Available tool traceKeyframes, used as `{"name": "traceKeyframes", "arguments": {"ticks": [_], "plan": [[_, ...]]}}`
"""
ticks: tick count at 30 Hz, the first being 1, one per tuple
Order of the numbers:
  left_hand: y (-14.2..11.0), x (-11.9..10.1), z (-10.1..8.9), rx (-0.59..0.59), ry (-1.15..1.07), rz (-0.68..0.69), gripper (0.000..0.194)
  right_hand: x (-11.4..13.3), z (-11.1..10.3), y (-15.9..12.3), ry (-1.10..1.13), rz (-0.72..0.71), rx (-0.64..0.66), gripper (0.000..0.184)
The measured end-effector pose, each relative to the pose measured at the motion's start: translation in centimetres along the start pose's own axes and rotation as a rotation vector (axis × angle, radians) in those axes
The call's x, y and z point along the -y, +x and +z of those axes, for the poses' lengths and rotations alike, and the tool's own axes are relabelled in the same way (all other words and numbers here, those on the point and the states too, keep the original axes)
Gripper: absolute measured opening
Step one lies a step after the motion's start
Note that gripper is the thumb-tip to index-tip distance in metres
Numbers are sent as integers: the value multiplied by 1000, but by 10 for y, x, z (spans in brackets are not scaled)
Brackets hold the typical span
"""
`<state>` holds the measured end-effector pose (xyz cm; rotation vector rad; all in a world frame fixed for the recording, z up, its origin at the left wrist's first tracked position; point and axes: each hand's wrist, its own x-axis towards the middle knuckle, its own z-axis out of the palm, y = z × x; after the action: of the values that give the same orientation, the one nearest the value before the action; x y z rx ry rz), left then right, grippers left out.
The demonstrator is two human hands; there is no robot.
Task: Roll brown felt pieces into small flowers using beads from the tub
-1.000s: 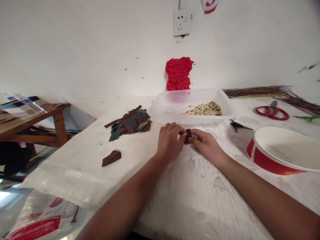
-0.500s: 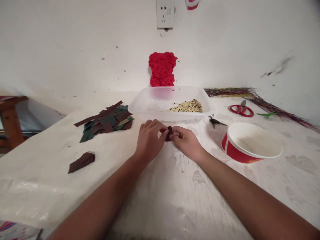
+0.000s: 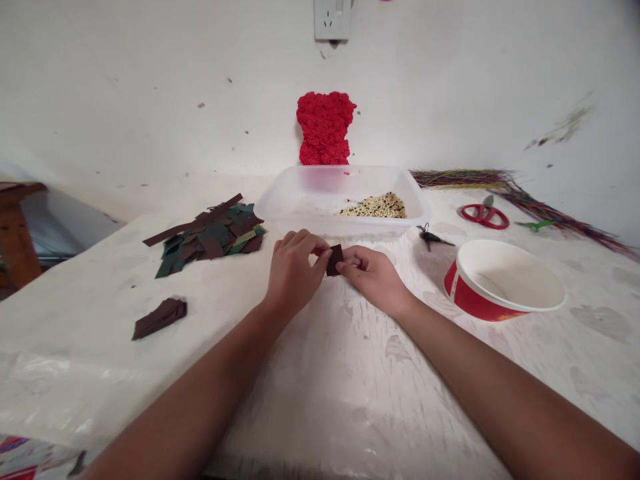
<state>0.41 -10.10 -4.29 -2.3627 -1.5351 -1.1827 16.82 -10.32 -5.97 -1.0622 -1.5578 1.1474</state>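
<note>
Between my two hands is a small dark brown strip [image 3: 335, 260], of paper or thin cloth. My left hand [image 3: 299, 267] pinches its left edge with thumb and forefinger. From the other side, my right hand [image 3: 371, 273] grips it the same way, the remaining fingers curled. Both hands are just above the table, in front of a white plastic tray [image 3: 295, 217]. To the left lies a loose heap of brown and green strips [image 3: 213, 237]. Nearer to me on that side sits a small stack of brown strips [image 3: 160, 319].
Small yellow and black beads [image 3: 377, 205] lie in the tray. Behind it stands a red rose-covered figure [image 3: 326, 127]. Rightward are a red and white paper bowl [image 3: 510, 280], red-handled scissors [image 3: 485, 215], a small black tool [image 3: 434, 238], a green item [image 3: 537, 225] and coloured wires [image 3: 460, 179].
The view has tilted down slightly, so things sit a little higher in the picture. More of the brown strip's flat face shows between my fingers. Both hands keep their hold.
</note>
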Motion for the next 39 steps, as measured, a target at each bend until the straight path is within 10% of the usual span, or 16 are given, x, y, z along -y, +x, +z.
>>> {"name": "traceKeyframes", "arguments": {"ticks": [39], "plan": [[-3,-7,-4,151,-238,59,15,-2,-6,5,208,109,29,20]]}}
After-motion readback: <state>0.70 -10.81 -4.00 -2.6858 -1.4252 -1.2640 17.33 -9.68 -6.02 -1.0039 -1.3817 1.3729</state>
